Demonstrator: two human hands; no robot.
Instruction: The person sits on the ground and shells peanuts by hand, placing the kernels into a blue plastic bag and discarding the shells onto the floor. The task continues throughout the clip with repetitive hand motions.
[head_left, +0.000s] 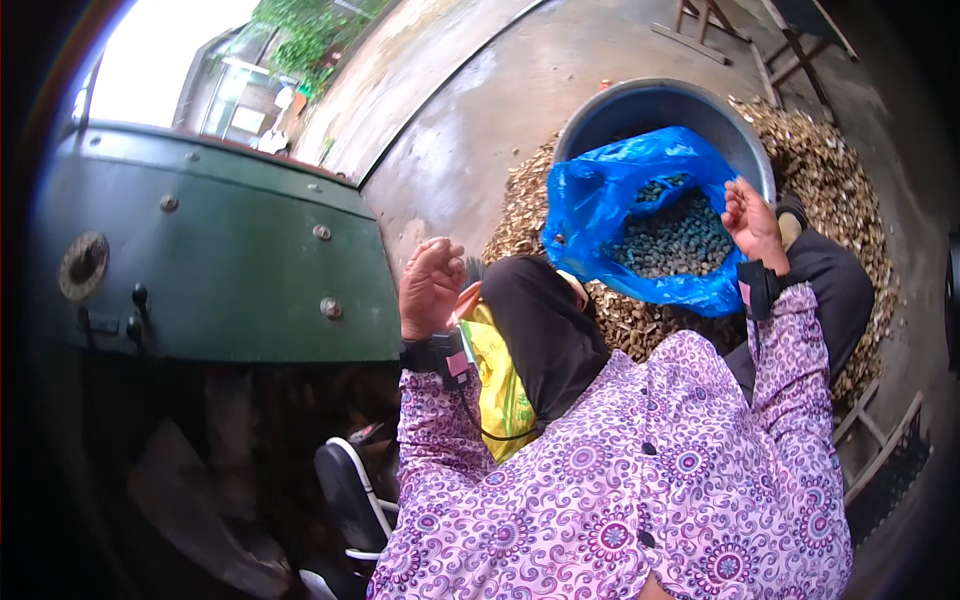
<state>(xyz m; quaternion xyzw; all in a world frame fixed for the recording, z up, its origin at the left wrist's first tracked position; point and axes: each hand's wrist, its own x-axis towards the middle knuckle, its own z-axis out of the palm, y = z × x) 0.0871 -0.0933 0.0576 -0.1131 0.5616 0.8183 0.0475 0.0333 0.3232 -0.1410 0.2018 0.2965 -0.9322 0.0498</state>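
My left hand [430,285] is raised beside a green metal machine [220,250], fingers curled shut; whether it holds anything I cannot tell. My right hand [752,222] rests at the edge of a blue plastic bag [600,200] full of small grey-green nuts [675,240], fingers bent around the bag's rim. The bag sits in a round grey metal basin [650,105]. Both wrists carry black bands over purple patterned sleeves. A yellow bag [497,380] lies on my lap beside dark cloth.
A heap of brown shells [840,170] surrounds the basin on the concrete floor [470,120]. Wooden frames [790,45] stand at the far right. A black and white chair [350,500] is at the lower left.
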